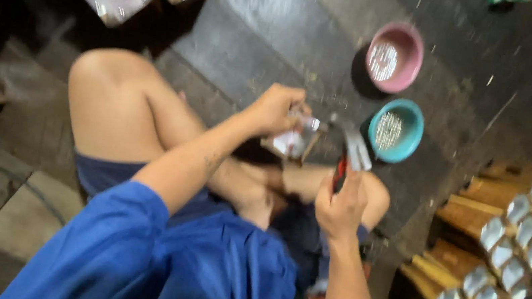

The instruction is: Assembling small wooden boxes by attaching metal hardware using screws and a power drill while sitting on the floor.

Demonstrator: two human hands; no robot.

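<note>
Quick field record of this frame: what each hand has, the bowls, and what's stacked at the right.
left hand: grips a small shiny metal piece
right hand: grips a hammer by its red handle, head near the piece
pink bowl: on the floor, small shiny bits inside
teal bowl: beside the hammer head, same kind of bits
wooden sticks: stacked at right, metal-capped ends
image: motion-blurred, fine detail unclear

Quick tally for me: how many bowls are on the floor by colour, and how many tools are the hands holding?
Pink bowl: 1
Teal bowl: 1
Red-handled hammer, in the right hand: 1
Small shiny piece, at the left hand: 1, too blurred to identify
Total: 4
</note>
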